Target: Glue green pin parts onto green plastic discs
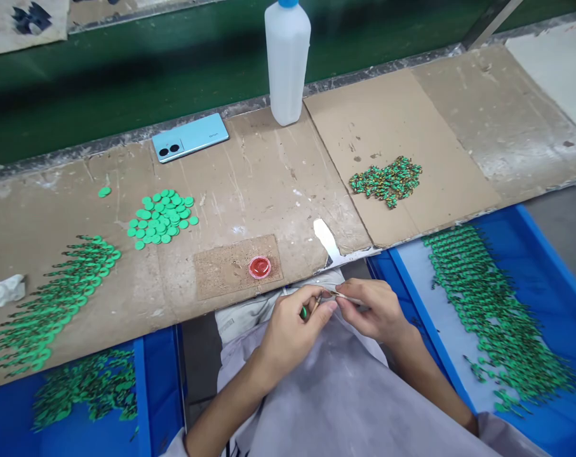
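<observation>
Green, one small part (305, 311) sat pinched in the left hand (288, 330) above the lap, the grip closed; the right hand (376, 311) pinched one thin metal tool (347, 297) against it. One red cap (260, 267) lay on the bench (268, 184).

Both forearms are bare from the wrists up, with no watch, ring or glove on the left hand (288, 330) or the right hand (376, 311). A pale grey-lilac apron (335, 393), dusted with faint white smudges, covers the lap below them. A light sleeve edge (492, 425) shows at the right elbow.
</observation>
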